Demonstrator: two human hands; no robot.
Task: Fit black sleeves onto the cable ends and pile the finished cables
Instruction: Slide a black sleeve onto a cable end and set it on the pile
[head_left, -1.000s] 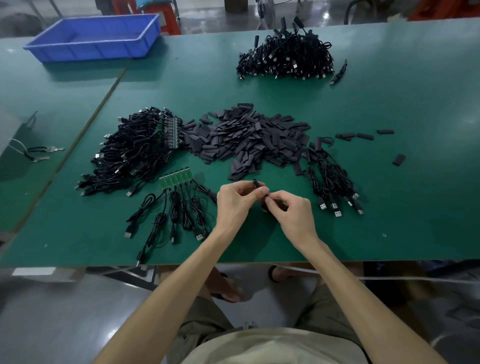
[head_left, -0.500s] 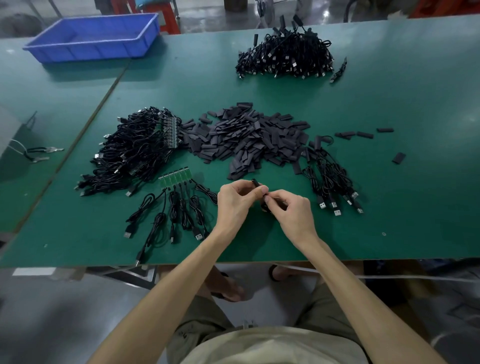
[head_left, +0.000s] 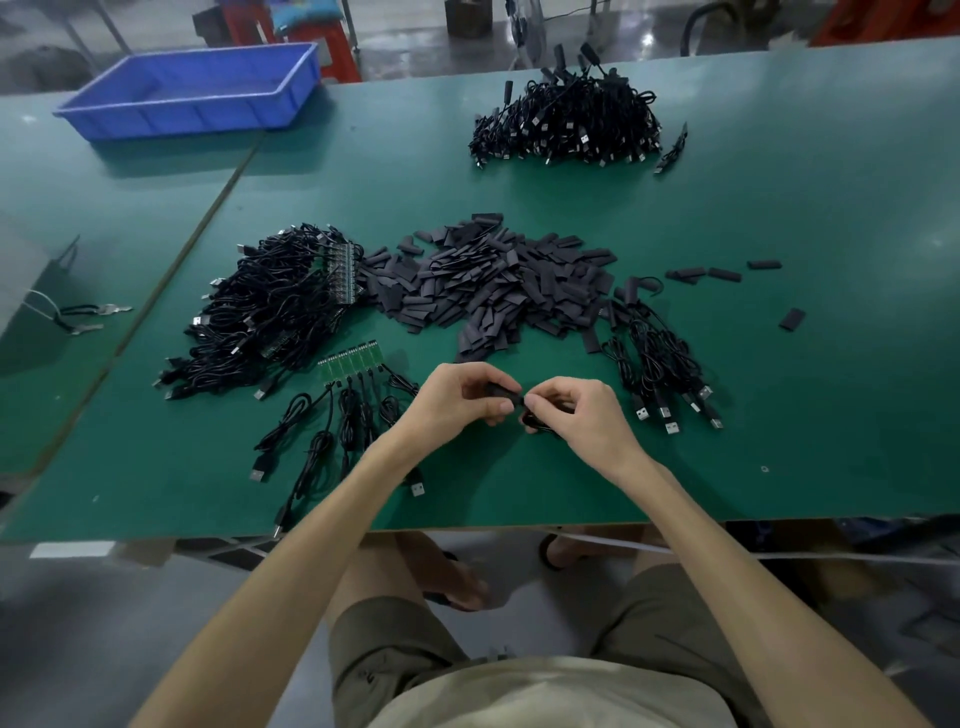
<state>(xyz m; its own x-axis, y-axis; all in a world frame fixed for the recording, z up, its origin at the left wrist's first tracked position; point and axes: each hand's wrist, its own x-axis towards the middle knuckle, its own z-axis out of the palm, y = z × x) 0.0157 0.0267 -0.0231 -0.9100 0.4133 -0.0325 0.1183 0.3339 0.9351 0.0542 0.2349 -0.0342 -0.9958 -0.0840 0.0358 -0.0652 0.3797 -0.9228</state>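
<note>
Cables without sleeves (head_left: 270, 312) are heaped toward the left edge of the table (head_left: 779, 405). A short row on green boards (head_left: 353, 359) is fanned out closer to the near edge, presumably staged for quick pickup. Loose black sleeves (head_left: 493, 280) are piled mid-table just beyond the hands, so one can be taken without a reach. Left hand (head_left: 460, 397) is held over the near edge, fingers curled, with one sleeve (head_left: 501, 391) pinched between thumb and fingertips. Right hand (head_left: 584, 415) is brought up against it, fingers curled, with a cable (head_left: 535, 425) pinched near its end and aimed at the sleeve mouth. Seating cannot be told. A small bunch of cables (head_left: 660, 358) is laid right of the hands, likely already sleeved. The finished pile (head_left: 566, 124) is kept at the far edge, out of the work zone.
</note>
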